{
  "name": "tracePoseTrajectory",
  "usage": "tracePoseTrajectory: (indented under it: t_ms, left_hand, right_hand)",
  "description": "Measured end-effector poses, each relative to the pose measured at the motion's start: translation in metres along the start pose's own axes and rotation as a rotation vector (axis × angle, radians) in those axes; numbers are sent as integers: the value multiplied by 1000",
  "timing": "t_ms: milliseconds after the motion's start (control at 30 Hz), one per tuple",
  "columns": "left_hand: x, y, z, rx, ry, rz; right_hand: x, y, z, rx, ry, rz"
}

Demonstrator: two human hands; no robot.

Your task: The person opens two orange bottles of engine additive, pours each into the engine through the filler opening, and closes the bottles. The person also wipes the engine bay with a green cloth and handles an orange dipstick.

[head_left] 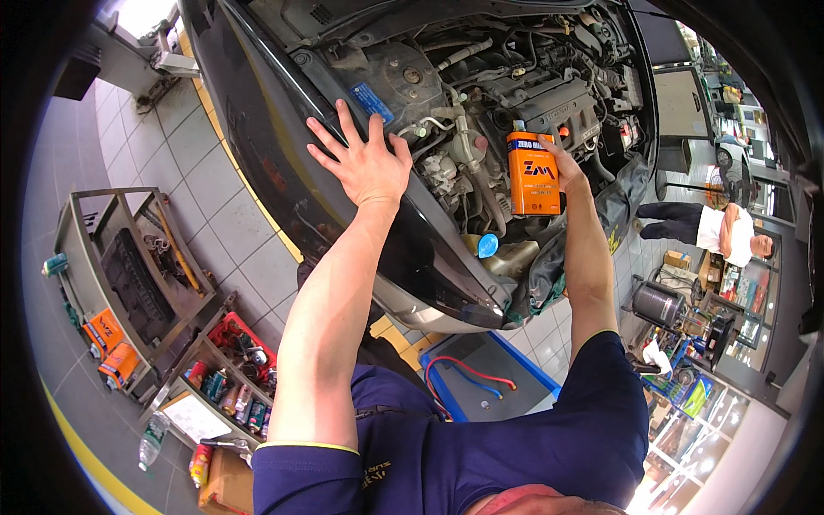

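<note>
Our left hand (pixel 369 167) is spread wide, palm down, fingers fanned over the car's dark front edge (pixel 343 184); from above, we cannot be sure how firmly it rests there. Our right hand (pixel 566 165) grips a rectangular orange can (pixel 534 182) by its upper right side. The can is therefore directly in our right hand's grasp and well to the right of our left hand, held over the open engine bay (pixel 472 112) with its neck end pointing away from us. Below the can, we see a round blue cap (pixel 487 245) on a pale reservoir (pixel 513 257). A blue label (pixel 372 101) sits just beyond our left fingertips. Nearer our body, a red hose (pixel 481 375) curves across a grey, blue-edged tray (pixel 468 396). Far left, a metal cart (pixel 184 330) stands on the tiled floor (pixel 202 142), two orange packages (pixel 105 332) beside it. Far right, a person in a white top (pixel 726 233) stands with arms folded.
</note>
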State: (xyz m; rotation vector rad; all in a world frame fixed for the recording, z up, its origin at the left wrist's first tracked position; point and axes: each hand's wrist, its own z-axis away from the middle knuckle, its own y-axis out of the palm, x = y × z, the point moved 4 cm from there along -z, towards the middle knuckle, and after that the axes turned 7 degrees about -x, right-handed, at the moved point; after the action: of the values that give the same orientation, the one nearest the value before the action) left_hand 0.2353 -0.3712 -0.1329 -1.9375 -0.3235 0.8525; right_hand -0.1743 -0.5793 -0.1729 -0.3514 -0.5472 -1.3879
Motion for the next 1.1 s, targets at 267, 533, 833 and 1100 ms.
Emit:
tracePoseTrajectory:
  t_ms: [267, 533, 833, 1100]
  left_hand:
    - [0, 0, 0, -4, 3, -6]
    - [0, -1, 0, -7, -4, 18]
    - [-1, -2, -1, 1, -6, 4]
    - [-2, -6, -1, 17, -6, -29]
  right_hand:
    - [1, -2, -3, -7, 18, 7]
    - [4, 1, -2, -5, 10, 29]
    - [6, 4, 2, -33, 9, 38]
    - [8, 3, 1, -32, 44, 48]
